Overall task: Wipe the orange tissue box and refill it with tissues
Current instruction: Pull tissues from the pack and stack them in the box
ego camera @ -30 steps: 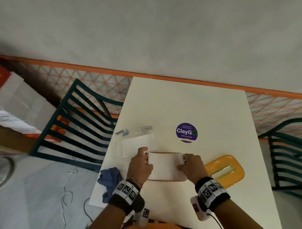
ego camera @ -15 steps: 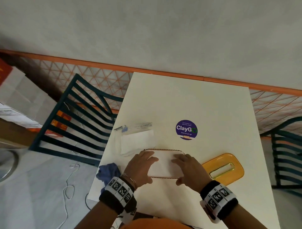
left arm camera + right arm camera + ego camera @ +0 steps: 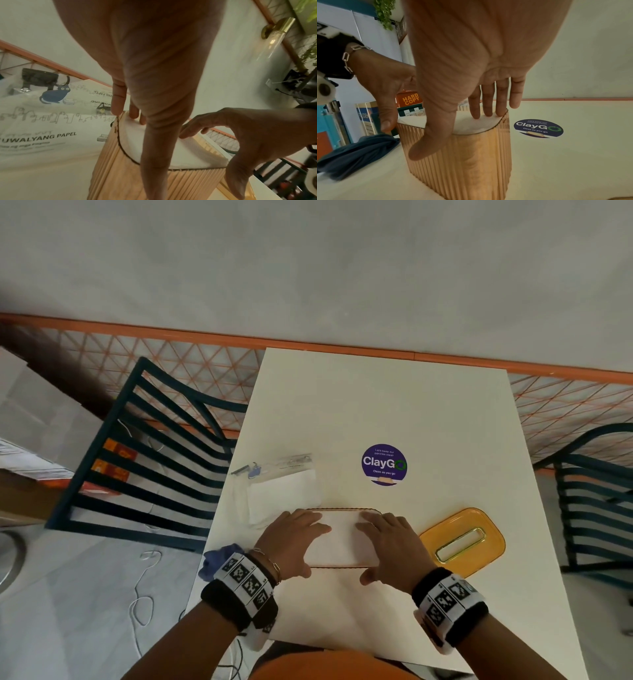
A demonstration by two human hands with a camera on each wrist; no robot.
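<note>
The orange tissue box (image 3: 337,567) stands open-topped near the table's front; its ribbed wall (image 3: 471,162) (image 3: 116,169) is translucent. A stack of white tissues (image 3: 342,539) (image 3: 188,152) (image 3: 471,125) fills it to the rim. My left hand (image 3: 294,537) (image 3: 154,81) lies flat on the stack's left end, fingers straight and pressing. My right hand (image 3: 390,542) (image 3: 479,54) presses the right end the same way. Both thumbs hang down over the near wall. The orange lid (image 3: 459,527) with its slot lies on the table to the right of the box.
A clear pack of tissues (image 3: 284,494) (image 3: 42,128) lies just left-behind the box. A blue cloth (image 3: 219,559) (image 3: 356,152) sits at the table's left edge. A purple sticker (image 3: 384,463) marks the table's middle. Dark slatted chairs stand left (image 3: 154,457) and right (image 3: 596,491).
A second ago my hands held the tissue stack by its two ends over the box. Now both hands lie flat on top of the stack, which sits down in the box.
</note>
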